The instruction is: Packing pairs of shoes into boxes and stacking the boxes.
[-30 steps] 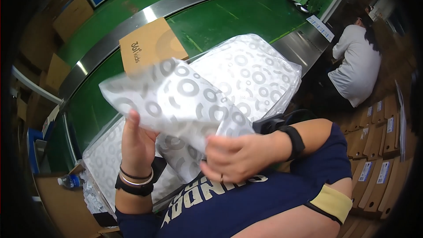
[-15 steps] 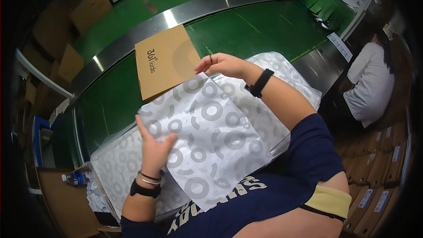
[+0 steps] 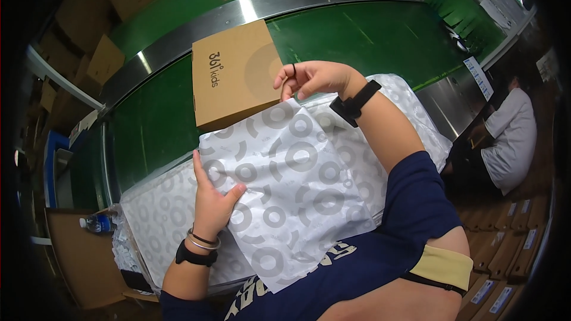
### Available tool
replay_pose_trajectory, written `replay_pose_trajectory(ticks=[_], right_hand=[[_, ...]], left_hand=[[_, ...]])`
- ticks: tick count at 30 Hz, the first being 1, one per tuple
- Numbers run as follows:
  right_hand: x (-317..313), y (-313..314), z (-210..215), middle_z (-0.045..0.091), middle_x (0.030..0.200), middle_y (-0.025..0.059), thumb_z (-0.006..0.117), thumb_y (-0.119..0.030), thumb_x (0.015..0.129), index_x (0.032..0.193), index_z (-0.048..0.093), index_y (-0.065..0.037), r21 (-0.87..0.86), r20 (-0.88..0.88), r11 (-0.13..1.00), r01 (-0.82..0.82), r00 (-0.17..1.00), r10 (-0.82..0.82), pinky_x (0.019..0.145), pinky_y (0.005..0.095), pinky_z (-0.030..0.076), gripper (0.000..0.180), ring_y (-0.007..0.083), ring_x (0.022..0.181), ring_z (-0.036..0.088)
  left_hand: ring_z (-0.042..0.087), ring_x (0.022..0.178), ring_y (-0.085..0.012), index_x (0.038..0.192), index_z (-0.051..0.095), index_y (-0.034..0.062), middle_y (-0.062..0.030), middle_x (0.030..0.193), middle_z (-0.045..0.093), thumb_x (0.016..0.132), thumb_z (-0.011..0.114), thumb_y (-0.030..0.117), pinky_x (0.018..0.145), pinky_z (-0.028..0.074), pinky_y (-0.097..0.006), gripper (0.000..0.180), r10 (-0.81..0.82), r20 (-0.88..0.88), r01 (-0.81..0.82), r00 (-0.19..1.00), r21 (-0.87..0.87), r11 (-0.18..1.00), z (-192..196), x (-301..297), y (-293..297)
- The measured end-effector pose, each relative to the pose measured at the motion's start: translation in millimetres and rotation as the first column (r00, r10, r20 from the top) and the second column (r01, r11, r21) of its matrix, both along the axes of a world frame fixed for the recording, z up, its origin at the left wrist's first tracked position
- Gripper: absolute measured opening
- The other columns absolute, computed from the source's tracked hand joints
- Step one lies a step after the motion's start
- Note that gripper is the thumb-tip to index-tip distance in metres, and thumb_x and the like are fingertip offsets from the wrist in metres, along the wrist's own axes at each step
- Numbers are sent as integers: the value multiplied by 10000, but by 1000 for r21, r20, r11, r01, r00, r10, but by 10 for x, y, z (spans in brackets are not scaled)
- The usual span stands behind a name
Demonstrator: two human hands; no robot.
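A white sheet of wrapping paper [image 3: 297,172] with grey ring prints lies slanted before me, its lower edge against my shirt. My left hand [image 3: 215,199] grips its left side, thumb on top and index finger stretched along the edge; the other fingers are hidden beneath. At the sheet's far corner, my right hand [image 3: 318,80] is raised with bent fingers apart, its fingertips close to the paper; whether they touch it I cannot tell. Under the sheet lies a wide stack of the same patterned paper [image 3: 160,220], partly in clear plastic.
A brown cardboard box [image 3: 235,74] sits beyond the sheet on the green conveyor belt [image 3: 351,35]. A capped bottle [image 3: 98,223] lies at the left beside an open carton [image 3: 71,261]. A person [image 3: 511,139] crouches at the right near several stacked brown boxes [image 3: 505,249].
My right hand has lifted slightly at the far corner, its fingers curling more. The left hand keeps its grip on the sheet. The whole view has shifted a little.
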State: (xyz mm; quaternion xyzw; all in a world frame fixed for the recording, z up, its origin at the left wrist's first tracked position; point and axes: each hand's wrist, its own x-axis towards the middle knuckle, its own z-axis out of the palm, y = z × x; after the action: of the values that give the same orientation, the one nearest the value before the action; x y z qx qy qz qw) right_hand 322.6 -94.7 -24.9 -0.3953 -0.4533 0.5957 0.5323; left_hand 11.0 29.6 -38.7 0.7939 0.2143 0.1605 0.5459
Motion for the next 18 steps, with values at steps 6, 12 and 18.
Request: replay_pose_trajectory(ticks=[6, 12, 18], right_hand=[[-35, -1, -57, 560, 797, 28, 526, 77, 673, 980, 490, -35, -56, 30, 998, 29, 999, -27, 710, 201, 396, 329, 92, 773, 522], [10, 295, -76, 520, 794, -10, 502, 14, 730, 886, 513, -39, -91, 26, 995, 45, 999, -42, 670, 194, 386, 165, 71, 724, 484], [314, 345, -617, 576, 828, 72, 620, -230, 743, 1047, 528, -19, -150, 620, 642, 752, 577, -531, 672, 243, 427, 382, 134, 763, 536]], left_hand=[[395, 1153, -265, 1343, 22, -19, -214, 1287, 344, 655, 678, 41, 955, 325, -323, 952, 6, -1, -6, 1000, 35, 999, 26, 4, -36], [416, 1141, -297, 1341, 13, -21, -245, 1282, 338, 670, 671, 66, 939, 346, -332, 944, -21, -20, 22, 1000, 74, 997, 79, 73, -14], [508, 1025, -320, 1158, 430, -72, -241, 1045, 544, 774, 589, 358, 871, 395, -385, 598, 391, -259, -299, 883, 333, 894, -161, 909, 1107]])
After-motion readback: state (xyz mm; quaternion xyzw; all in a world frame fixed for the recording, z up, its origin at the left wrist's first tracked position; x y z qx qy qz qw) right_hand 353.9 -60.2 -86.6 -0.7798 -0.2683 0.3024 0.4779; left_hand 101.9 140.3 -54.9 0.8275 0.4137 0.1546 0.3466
